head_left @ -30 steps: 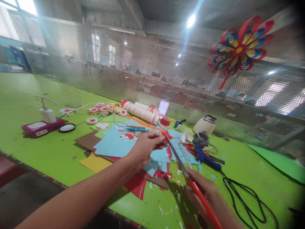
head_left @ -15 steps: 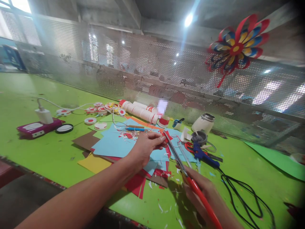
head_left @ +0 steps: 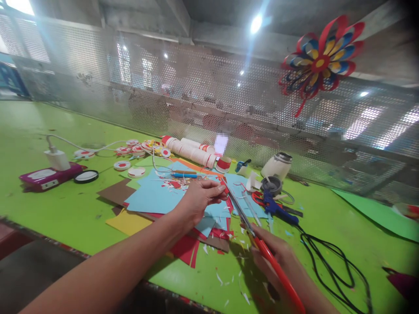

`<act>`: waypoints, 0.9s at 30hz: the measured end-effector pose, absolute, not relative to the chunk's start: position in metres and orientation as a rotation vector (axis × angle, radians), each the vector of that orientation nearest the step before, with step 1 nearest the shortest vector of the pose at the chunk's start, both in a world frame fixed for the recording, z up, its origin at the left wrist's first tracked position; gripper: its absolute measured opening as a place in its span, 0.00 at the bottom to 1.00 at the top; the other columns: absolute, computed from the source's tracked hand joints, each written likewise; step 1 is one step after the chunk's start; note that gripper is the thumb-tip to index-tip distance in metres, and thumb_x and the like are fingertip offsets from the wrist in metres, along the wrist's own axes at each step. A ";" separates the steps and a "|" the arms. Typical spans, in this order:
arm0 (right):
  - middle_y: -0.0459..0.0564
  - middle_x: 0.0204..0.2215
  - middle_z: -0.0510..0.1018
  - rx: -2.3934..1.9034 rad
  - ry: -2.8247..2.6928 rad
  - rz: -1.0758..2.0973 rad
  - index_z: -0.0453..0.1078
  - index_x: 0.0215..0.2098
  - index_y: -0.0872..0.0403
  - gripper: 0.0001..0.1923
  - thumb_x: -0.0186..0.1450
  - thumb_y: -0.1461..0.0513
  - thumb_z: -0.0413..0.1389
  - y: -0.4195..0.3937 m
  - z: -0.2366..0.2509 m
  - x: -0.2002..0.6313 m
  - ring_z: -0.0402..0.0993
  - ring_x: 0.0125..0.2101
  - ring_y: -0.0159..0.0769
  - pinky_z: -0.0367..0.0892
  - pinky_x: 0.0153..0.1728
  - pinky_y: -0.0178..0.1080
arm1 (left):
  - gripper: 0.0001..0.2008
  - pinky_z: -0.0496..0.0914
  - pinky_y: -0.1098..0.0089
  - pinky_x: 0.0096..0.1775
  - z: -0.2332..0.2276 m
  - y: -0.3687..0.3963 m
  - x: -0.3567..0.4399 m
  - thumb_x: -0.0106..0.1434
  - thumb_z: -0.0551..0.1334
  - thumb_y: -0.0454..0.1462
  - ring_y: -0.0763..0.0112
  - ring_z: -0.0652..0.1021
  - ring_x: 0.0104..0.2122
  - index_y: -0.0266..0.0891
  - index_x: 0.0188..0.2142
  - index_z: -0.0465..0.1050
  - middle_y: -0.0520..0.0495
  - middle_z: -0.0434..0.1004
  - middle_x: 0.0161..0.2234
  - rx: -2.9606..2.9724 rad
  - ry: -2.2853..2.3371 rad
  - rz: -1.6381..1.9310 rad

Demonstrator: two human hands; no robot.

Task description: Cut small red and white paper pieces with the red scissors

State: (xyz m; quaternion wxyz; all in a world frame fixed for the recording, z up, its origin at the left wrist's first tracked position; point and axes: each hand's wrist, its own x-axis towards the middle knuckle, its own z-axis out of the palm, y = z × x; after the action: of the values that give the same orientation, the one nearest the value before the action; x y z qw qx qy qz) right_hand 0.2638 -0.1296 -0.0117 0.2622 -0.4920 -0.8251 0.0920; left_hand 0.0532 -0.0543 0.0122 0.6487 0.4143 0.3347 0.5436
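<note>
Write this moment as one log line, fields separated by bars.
left hand: pinches small red piece | right hand: holds red-handled scissors, blades at the piece | below: coloured paper sheets on green table

A bright lamp is shining from the ceiling, and long pale rays are streaming down from it across the mesh wall. More daylight is coming in at the top left corner, where the picture is going white. The green desk is looking bright and shiny. Soft dark shadows are lying under the right hand. The edges are bending and smearing, and the right corners are turning black. Things behind the mesh are looking foggy. The arm at the bottom is looking blurry.
</note>
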 end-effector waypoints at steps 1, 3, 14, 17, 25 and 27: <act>0.54 0.38 0.82 -1.348 -2.224 0.254 0.71 0.50 0.57 0.21 0.61 0.62 0.48 -0.129 -0.012 0.264 0.80 0.33 0.40 0.74 0.32 0.34 | 0.06 0.66 0.72 0.32 0.012 -0.054 0.053 0.52 0.67 0.34 0.75 0.75 0.25 0.33 0.23 0.74 0.48 0.74 0.22 0.938 0.758 1.228; 0.51 0.35 0.83 -1.398 -2.191 0.275 0.72 0.49 0.56 0.21 0.59 0.63 0.49 -0.126 -0.010 0.264 0.79 0.29 0.38 0.74 0.29 0.34 | 0.06 0.66 0.72 0.32 0.012 -0.054 0.053 0.52 0.67 0.34 0.75 0.75 0.25 0.33 0.23 0.73 0.48 0.74 0.23 0.936 0.751 1.208; 0.57 0.46 0.78 -1.620 -2.017 0.234 0.74 0.47 0.57 0.23 0.56 0.62 0.50 -0.113 -0.018 0.271 0.75 0.46 0.47 0.67 0.48 0.45 | 0.09 0.67 0.75 0.29 -0.001 -0.045 0.058 0.53 0.63 0.29 0.74 0.77 0.25 0.34 0.20 0.64 0.45 0.76 0.24 1.000 0.806 1.140; 0.56 0.48 0.77 -1.592 -2.063 0.195 0.72 0.49 0.56 0.23 0.55 0.65 0.50 -0.113 -0.020 0.270 0.73 0.48 0.45 0.65 0.50 0.44 | 0.08 0.67 0.75 0.28 -0.008 -0.041 0.059 0.52 0.62 0.28 0.75 0.76 0.23 0.35 0.21 0.64 0.48 0.74 0.22 1.033 0.836 1.129; 0.63 0.45 0.78 -1.568 -2.119 0.148 0.72 0.49 0.61 0.22 0.56 0.65 0.52 -0.112 -0.024 0.275 0.74 0.46 0.51 0.65 0.48 0.49 | 0.08 0.67 0.76 0.28 -0.020 -0.028 0.052 0.51 0.64 0.29 0.76 0.76 0.23 0.35 0.22 0.64 0.48 0.74 0.22 1.048 0.845 1.162; 0.61 0.44 0.78 -1.545 -2.118 0.137 0.73 0.48 0.58 0.22 0.54 0.67 0.53 -0.112 -0.026 0.277 0.74 0.46 0.50 0.66 0.47 0.48 | 0.08 0.68 0.75 0.29 -0.022 -0.025 0.051 0.51 0.64 0.30 0.76 0.76 0.23 0.34 0.22 0.65 0.49 0.74 0.22 1.060 0.825 1.176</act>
State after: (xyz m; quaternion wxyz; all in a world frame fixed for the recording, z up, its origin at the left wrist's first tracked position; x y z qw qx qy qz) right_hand 0.2770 -0.1119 -0.0255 0.2552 -0.5690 -0.7801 0.0506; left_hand 0.0506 -0.0247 -0.0220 0.6272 0.4623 0.3600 0.5131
